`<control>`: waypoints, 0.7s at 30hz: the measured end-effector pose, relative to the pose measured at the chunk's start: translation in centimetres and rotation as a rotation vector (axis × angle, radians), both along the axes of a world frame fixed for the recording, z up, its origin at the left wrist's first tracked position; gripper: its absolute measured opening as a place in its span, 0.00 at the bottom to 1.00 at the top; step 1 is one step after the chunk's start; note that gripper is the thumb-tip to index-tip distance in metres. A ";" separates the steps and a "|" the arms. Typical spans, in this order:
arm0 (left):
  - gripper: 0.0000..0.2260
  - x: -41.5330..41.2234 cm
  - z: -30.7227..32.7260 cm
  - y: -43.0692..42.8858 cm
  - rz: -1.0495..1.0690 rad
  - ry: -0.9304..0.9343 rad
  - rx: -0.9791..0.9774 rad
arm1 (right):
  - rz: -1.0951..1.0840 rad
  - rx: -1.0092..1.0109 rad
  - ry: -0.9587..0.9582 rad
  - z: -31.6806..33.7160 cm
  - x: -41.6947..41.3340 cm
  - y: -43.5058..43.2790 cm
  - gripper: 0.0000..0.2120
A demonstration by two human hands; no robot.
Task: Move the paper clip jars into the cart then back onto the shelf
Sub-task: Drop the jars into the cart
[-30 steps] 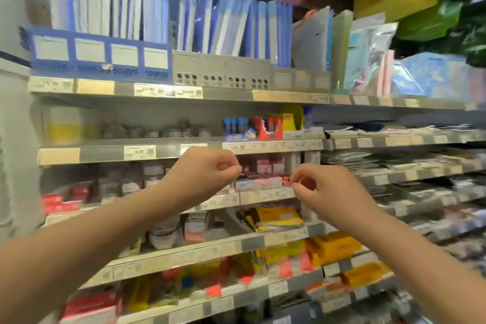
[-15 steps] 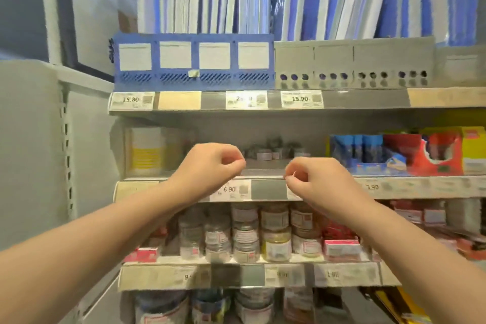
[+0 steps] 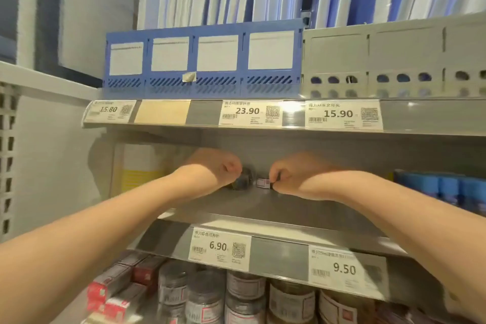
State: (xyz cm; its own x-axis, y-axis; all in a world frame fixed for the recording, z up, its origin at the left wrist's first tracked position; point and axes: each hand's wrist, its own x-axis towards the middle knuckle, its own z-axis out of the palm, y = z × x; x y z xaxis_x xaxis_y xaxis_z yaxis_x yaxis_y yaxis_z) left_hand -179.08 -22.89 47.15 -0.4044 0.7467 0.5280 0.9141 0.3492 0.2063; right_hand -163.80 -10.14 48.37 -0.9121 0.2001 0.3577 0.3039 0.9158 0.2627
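Grey metal shelf (image 3: pixel 263 202), price tags (image 3: pixel 219 247), stacked jars (image 3: pixel 205 294)

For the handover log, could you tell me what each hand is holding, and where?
The left hand grips a small dark jar by its side. The right hand pinches a small labelled jar at its right end.

Two small jars (image 3: pixel 243 181) side by side deep on middle shelf (image 3: pixel 263 208); more jars (image 3: pixel 247 287) below; file boxes (image 3: pixel 202 60) above.
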 end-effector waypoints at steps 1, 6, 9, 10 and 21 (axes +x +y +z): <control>0.10 -0.7 0.4 0.0 0.012 0.019 0.006 | -0.009 -0.008 0.001 0.4 -0.9 -0.2 0.08; 0.16 -4.8 1.1 -0.2 -0.007 0.089 -0.090 | 0.074 -0.171 -0.120 1.8 -5.7 0.4 0.13; 0.24 -6.3 1.6 0.6 -0.028 0.120 -0.238 | 0.047 -0.172 -0.166 2.2 -9.5 2.1 0.19; 0.27 -6.8 1.7 1.1 -0.029 0.117 -0.291 | 0.033 -0.188 -0.177 2.3 -10.4 2.6 0.22; 0.44 -11.9 1.2 8.6 0.016 0.010 -0.482 | 0.081 -0.306 -0.266 2.1 -17.4 7.0 0.34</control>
State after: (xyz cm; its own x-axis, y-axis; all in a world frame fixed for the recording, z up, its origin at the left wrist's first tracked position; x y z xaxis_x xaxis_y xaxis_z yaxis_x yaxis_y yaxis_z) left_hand -190.94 -14.33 48.37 -0.4145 0.9011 0.1270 0.9089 0.4169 0.0087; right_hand -181.25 -3.11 50.43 -0.9819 0.1844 0.0422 0.1859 0.9819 0.0347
